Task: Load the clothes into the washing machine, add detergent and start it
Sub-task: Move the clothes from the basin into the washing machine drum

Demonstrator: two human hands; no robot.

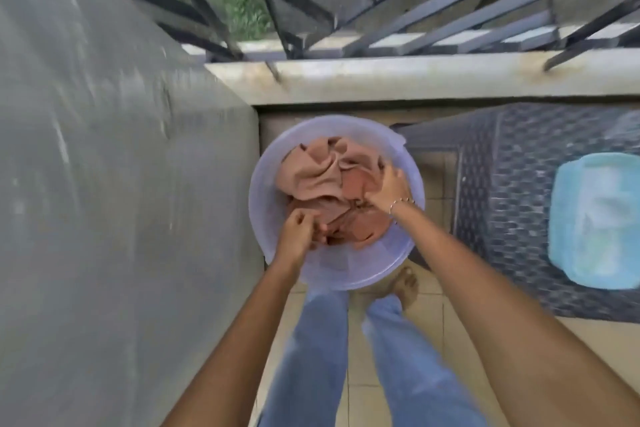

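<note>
Looking straight down at round lavender plastic basin [346, 274] on tiled floor [429, 329], against grey wall [121, 184]. Pink-brown clothes [311, 177] heaped inside basin. My left hand [296, 236] at near rim, fingers curled, pinching fold of cloth. My right hand [386, 189] (bracelet on wrist) pressed into pile, fingers closed on cloth at far right side. Dark woven mat [502, 218] to right of basin, light blue lidded tub [595, 222] on it. My bare foot [407, 284] just behind basin. Picture blurred.
</note>
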